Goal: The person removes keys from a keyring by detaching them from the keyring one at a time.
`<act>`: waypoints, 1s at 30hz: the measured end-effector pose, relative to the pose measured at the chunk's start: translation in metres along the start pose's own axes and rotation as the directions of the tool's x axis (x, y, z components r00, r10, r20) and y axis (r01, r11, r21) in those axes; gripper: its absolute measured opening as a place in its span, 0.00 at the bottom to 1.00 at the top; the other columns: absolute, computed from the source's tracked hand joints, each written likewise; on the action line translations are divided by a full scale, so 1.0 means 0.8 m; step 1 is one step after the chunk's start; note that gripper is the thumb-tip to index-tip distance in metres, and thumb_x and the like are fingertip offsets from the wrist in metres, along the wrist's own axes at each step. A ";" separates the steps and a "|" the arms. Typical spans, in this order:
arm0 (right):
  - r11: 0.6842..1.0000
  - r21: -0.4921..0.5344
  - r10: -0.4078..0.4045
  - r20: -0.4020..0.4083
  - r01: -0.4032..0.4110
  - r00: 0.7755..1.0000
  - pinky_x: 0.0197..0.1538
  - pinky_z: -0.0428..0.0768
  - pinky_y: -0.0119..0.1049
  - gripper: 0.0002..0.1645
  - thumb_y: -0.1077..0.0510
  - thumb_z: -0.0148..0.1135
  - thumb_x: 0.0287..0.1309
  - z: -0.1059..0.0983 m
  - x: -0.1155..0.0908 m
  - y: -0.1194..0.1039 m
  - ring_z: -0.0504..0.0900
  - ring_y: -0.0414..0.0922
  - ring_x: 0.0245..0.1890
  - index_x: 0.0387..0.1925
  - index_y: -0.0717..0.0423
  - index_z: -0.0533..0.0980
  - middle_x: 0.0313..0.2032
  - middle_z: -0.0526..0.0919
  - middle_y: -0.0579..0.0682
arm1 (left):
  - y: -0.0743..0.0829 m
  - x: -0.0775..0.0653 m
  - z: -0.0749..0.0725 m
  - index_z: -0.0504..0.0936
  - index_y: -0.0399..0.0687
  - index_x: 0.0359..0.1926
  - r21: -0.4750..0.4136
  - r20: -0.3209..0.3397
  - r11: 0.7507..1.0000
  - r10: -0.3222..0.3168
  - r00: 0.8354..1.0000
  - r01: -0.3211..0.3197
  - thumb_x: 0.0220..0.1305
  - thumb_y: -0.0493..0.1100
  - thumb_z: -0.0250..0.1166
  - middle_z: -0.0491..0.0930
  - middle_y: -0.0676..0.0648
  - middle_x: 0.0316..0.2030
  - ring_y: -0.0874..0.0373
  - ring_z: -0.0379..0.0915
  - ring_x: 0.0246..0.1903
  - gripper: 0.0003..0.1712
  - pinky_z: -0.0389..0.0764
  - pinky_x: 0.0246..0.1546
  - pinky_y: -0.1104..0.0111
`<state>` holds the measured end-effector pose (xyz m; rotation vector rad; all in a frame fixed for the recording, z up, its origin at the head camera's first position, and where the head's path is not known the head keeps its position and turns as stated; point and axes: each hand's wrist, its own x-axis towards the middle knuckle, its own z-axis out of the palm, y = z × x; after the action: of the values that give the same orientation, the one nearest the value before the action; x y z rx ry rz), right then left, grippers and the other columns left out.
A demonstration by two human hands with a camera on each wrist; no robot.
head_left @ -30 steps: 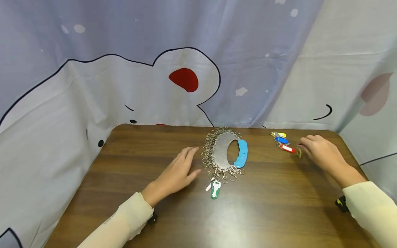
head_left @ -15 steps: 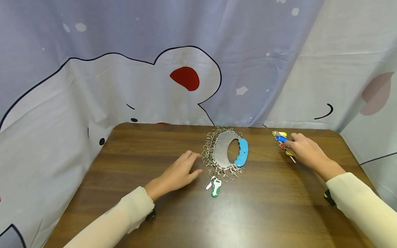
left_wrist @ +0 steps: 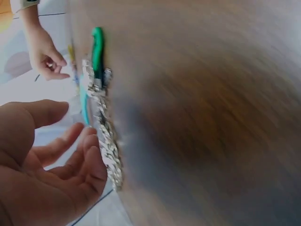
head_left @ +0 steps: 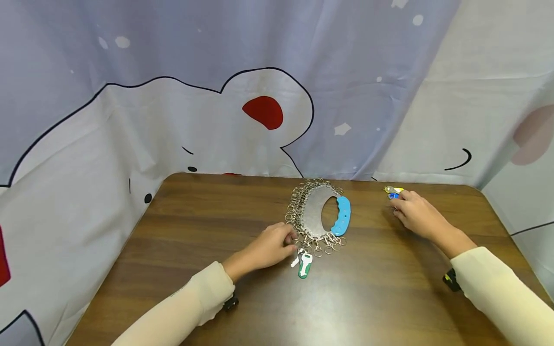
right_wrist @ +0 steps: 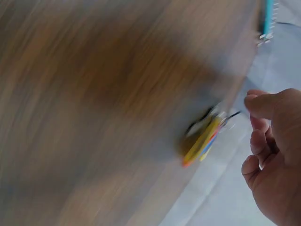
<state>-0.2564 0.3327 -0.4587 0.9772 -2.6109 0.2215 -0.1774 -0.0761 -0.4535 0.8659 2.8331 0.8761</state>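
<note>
A metal key holder plate (head_left: 315,211) with a blue handle (head_left: 342,216) lies on the table, its curved edge lined with small clips and rings. Keys on a green tag (head_left: 305,265) lie just below its rings. My left hand (head_left: 270,245) hovers beside the rings at the plate's lower left, fingers loosely bent and holding nothing. At the right, my right hand (head_left: 420,215) is over a small group of key tags, partly hiding them. The right wrist view shows the yellow tag (right_wrist: 202,141) on the table, apart from my loosely curled right fingers, which hold nothing visible.
Beyond the hand, a blue tag (head_left: 393,196) and a yellow tag with a key (head_left: 394,190) show near the back edge. The brown wooden table (head_left: 346,302) ends at a patterned curtain (head_left: 195,120) behind it.
My right hand has carried a key with a yellow tag leftward to the other tags and let it go. My left hand has shifted right, closer to the lower rings.
</note>
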 end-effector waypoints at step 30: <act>0.912 0.410 -0.104 0.215 0.007 0.971 0.28 0.74 0.32 0.05 0.56 0.67 0.56 0.026 0.091 -0.232 0.70 0.35 0.24 0.29 0.48 0.78 0.24 0.72 0.40 | 0.013 0.014 0.023 0.70 0.52 0.08 -0.034 0.014 0.971 -0.237 0.971 0.237 0.46 0.34 0.62 0.65 0.59 0.08 0.65 0.61 0.11 0.17 0.62 0.12 0.72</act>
<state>-0.1901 0.1437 -0.4466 1.2812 -2.8038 0.7004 -0.1780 -0.0536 -0.4616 0.5110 2.8243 0.8825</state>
